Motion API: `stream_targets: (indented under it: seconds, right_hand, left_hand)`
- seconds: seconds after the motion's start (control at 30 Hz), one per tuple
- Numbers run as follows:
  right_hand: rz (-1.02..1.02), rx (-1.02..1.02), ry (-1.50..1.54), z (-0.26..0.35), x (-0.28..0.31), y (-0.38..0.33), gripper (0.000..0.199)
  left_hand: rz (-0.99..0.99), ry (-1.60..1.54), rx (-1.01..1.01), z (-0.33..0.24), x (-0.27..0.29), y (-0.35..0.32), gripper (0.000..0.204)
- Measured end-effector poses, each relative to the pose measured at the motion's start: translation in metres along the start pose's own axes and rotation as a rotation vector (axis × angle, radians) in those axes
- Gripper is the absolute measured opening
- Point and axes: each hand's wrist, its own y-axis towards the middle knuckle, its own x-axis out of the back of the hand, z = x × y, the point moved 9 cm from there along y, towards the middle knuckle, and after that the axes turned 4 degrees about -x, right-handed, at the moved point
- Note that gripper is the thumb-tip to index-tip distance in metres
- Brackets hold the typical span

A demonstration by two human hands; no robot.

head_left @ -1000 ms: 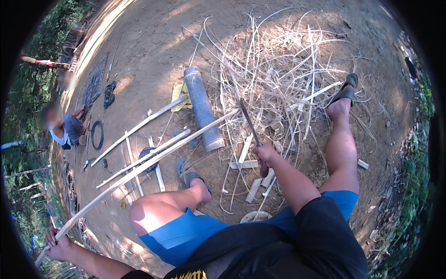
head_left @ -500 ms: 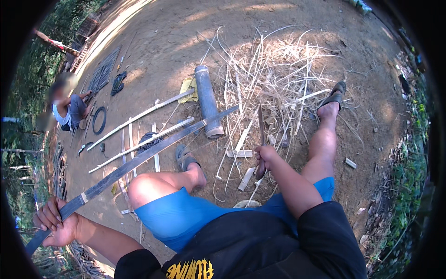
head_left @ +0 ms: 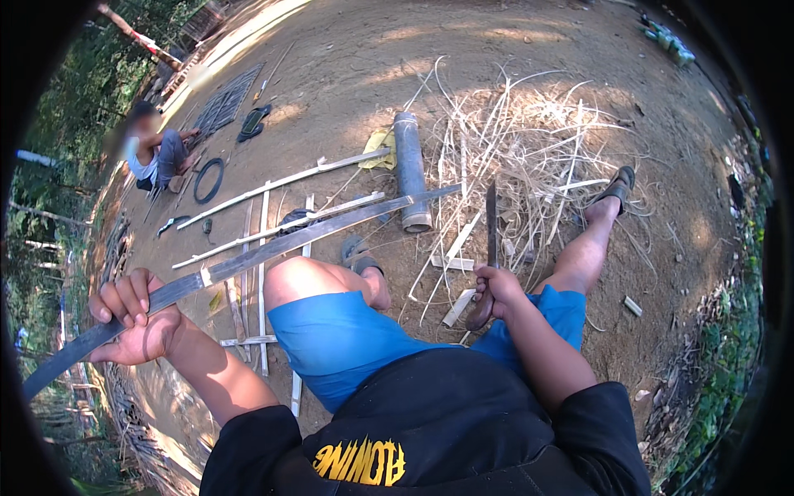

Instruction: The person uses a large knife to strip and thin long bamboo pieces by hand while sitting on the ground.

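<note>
My left hand (head_left: 136,318) is closed around a long dark bamboo strip (head_left: 285,241) near its left end. The strip slants up to the right over my bent knee, and its far tip overlaps the bamboo tube (head_left: 408,169) in view. Pale nodes mark the strip in places. In front of my body, my right hand (head_left: 501,291) grips the wooden handle of a machete (head_left: 492,221), its narrow dark blade pointing away from me, apart from the strip. Between my feet and beyond lies a loose heap of pale bamboo shavings (head_left: 529,136).
Pale split poles (head_left: 285,183) and crosspieces lie on the dirt at left. Past them are a black coil (head_left: 208,180), a sandal (head_left: 254,122) and a slatted panel (head_left: 227,101). Another person (head_left: 159,153) sits at far left. Short bamboo offcuts (head_left: 459,307) lie near my right hand.
My left hand has risen and moved forward, so the strip's near end is higher and the strip lies flatter. The whole view has shifted a little. Both hands keep their grips.
</note>
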Motion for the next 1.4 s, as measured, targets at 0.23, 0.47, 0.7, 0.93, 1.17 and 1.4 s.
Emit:
stream_targets:
  seconds: [0.23,0.47,0.7,0.93,1.17,1.4]
  right_hand:
    - [0.049,0.004,-0.003,-0.020,0.000,-0.022,0.012]
    - [0.031,0.059,-0.063,-0.021,-0.004,-0.038,0.018]
    - [0.058,0.119,-0.110,-0.017,-0.016,-0.043,0.017]
    - [0.037,0.114,-0.145,-0.022,-0.021,-0.046,0.014]
    - [0.006,0.101,-0.126,-0.022,-0.018,-0.045,0.011]
    - [0.053,0.115,-0.202,-0.025,-0.029,-0.032,0.013]
  left_hand:
    - [-0.036,-0.011,-0.027,-0.003,-0.002,-0.008,0.060]
    - [-0.031,-0.044,-0.004,-0.009,-0.006,-0.012,0.058]
    - [-0.234,-0.016,0.008,-0.011,0.014,-0.020,0.046]
    - [-0.322,0.097,-0.011,-0.019,0.045,-0.025,0.043]
    - [-0.363,0.134,-0.029,-0.025,0.059,-0.034,0.056]
    - [-0.312,0.105,-0.040,-0.024,0.044,-0.028,0.059]
